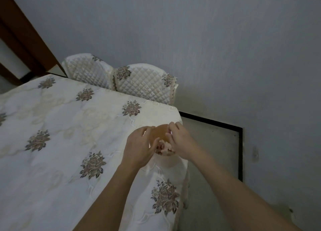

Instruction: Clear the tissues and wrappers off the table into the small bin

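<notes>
Fingers of my left hand [139,144] curl round the bin [160,132] at the table's [69,126] right edge, so I should steady it while my right hand [181,142], grip unclear, presses the tissues [165,150] deeper inside.

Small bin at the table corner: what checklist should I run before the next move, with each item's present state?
1. Crumpled tissues inside the small bin: ok.
2. Hold of the left hand round the bin's side: ok.
3. Grip of the right hand at the rim: cannot tell, blurred.
4. Bin well away from the table edge: not ok, it stands by the corner.
5. Leftover litter on the table: cannot tell, arms hide part.
</notes>
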Tool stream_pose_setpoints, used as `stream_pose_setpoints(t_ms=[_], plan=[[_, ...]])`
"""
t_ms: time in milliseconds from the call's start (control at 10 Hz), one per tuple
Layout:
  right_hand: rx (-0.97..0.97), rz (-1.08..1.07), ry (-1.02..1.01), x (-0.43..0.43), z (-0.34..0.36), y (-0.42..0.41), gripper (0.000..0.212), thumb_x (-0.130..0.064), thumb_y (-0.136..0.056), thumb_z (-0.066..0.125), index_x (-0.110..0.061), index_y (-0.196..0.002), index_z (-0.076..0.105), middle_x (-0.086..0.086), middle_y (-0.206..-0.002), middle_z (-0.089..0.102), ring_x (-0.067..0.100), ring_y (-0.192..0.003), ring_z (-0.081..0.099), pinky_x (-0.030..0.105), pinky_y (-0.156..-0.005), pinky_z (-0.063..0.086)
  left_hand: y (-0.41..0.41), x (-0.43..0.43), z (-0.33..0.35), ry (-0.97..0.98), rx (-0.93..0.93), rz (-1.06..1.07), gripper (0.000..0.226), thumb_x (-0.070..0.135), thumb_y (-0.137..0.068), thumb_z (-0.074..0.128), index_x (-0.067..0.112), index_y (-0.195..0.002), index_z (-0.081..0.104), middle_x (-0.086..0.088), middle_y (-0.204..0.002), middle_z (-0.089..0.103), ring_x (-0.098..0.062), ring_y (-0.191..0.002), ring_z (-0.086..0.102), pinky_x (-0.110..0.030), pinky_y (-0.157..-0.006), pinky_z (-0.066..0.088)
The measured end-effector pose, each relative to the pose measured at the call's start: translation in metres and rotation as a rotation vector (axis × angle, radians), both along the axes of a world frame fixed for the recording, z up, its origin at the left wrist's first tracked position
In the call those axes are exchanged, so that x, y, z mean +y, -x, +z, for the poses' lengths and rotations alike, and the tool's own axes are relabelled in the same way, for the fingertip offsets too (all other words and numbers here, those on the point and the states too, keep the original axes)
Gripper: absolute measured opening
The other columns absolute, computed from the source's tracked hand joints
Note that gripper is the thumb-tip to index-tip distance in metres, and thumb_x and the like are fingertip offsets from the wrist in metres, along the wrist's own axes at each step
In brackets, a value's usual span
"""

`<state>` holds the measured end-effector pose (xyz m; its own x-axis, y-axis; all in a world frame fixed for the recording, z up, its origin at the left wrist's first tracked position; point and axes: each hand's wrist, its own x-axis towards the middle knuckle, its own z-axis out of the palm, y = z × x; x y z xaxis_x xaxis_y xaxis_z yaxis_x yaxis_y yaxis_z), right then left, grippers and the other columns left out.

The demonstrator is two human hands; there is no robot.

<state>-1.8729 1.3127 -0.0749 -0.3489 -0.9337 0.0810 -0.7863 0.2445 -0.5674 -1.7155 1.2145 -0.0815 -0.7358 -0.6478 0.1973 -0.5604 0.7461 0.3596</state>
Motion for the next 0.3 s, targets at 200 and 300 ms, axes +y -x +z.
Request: stream_pose_setpoints(t_ms=[200, 300], plan=[[0.256, 0.124, -0.182, -0.027, -0.018, -0.002, 0.036, -0.032, -0.093, 0.054, -0.017, -0.126, 0.052, 0.007, -0.129, 0.052, 0.028, -0.119, 0.045, 0.043, -0.096, 0.044, -0.021, -0.012, -0.001, 0.027, -0.038, 0.02, 0.055, 0.054, -0.091, 0.04, 0.02, -0.131, 0.055, -0.002, -0.127, 0.063, -0.023, -0.116, 0.057, -0.041, -0.094, 0.048], [0.24, 0.086, -0.123, -0.017, -0.028, -0.004, 0.039, -0.036, -0.091, 0.045, -0.018, -0.123, 0.056, 0.006, -0.127, 0.054, 0.028, -0.121, 0.046, 0.044, -0.095, 0.045, -0.027, -0.015, -0.009, 0.002, -0.06, 0.022, 0.055, 0.054, -0.09, 0.04, 0.021, -0.132, 0.054, -0.002, -0.127, 0.062, -0.023, -0.117, 0.056, -0.041, -0.094, 0.048]])
